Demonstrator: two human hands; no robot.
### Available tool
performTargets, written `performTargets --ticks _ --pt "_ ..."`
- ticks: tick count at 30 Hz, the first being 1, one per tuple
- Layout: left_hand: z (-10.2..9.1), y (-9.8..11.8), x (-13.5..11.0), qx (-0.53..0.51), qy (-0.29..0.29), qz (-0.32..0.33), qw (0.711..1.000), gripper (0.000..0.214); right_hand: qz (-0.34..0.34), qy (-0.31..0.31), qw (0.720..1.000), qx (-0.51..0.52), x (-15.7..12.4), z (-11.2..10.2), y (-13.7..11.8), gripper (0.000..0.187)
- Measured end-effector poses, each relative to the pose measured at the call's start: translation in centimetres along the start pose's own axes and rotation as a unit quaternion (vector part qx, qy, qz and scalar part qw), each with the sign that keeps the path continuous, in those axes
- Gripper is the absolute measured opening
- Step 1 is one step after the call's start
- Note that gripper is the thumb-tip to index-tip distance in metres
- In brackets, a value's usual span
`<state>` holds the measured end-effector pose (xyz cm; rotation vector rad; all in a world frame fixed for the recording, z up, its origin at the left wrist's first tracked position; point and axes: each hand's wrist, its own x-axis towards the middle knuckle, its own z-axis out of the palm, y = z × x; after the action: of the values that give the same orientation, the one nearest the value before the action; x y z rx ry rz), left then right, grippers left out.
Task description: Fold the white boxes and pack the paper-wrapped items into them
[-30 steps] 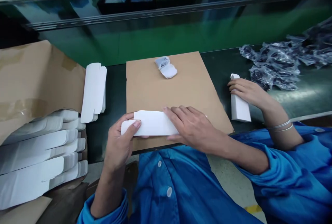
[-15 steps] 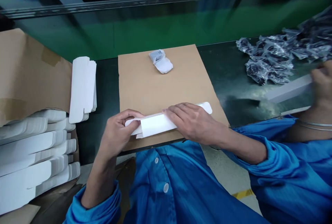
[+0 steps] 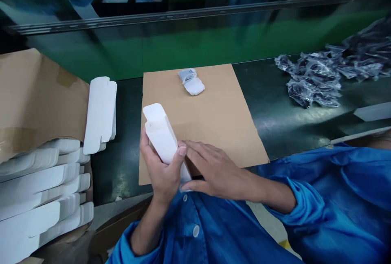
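Note:
My left hand (image 3: 161, 170) is wrapped round a small white carton (image 3: 160, 133), which stands tilted up over the near left corner of a brown cardboard sheet (image 3: 214, 121). Its open flap end points away from me. My right hand (image 3: 210, 170) lies beside it with fingers stretched out, fingertips touching the carton's lower end. A small white and grey packet (image 3: 191, 81) rests at the far side of the sheet.
Flat white carton blanks (image 3: 39, 186) are stacked in an open brown box at the left, with a few more blanks (image 3: 100, 113) leaning beside it. A pile of dark plastic bags (image 3: 324, 76) lies at the right. A white box (image 3: 372, 111) sits at the right edge.
The carton lay flat across the sheet under both hands; now my left hand has turned it upright and lengthwise. The other person's hand at the right is gone from view.

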<state>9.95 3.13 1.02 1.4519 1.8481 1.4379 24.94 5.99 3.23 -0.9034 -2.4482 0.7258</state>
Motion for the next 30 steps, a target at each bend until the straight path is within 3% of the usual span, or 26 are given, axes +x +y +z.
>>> performTargets --ticks 2,5,9,14,20,25,28,30 --pt "-0.4 -0.1 0.4 0.003 -0.029 0.027 0.999 0.085 0.027 0.044 0.996 0.074 0.7 -1.5 0.1 0.075" --pt "-1.0 0.0 0.7 -0.025 -0.085 0.058 0.994 0.085 -0.006 0.134 0.985 0.107 2.2 -3.1 0.8 0.045" --pt "-1.5 0.1 1.0 -0.05 -0.124 0.056 0.989 0.074 -0.067 0.126 0.976 0.163 3.2 -2.3 1.1 0.027" --pt "-2.0 0.3 1.7 -0.04 -0.122 0.073 0.989 0.052 -0.011 0.21 0.944 0.254 2.8 -1.8 0.9 0.026" --pt "-2.3 0.4 1.7 -0.009 -0.117 0.085 0.989 0.057 -0.008 0.104 0.944 0.312 3.2 -4.4 2.0 0.011" --pt "-2.5 0.4 1.6 -0.012 -0.111 0.101 0.989 0.057 0.0 0.105 0.953 0.285 3.0 -3.6 1.7 0.021" --pt "-2.5 0.3 1.5 -0.012 -0.134 0.095 0.986 0.053 -0.048 0.091 0.961 0.258 2.8 -3.4 1.7 0.015" --pt "-2.5 0.3 1.4 0.0 -0.156 0.097 0.983 0.049 -0.018 0.08 0.959 0.273 3.0 -3.8 2.0 0.011"
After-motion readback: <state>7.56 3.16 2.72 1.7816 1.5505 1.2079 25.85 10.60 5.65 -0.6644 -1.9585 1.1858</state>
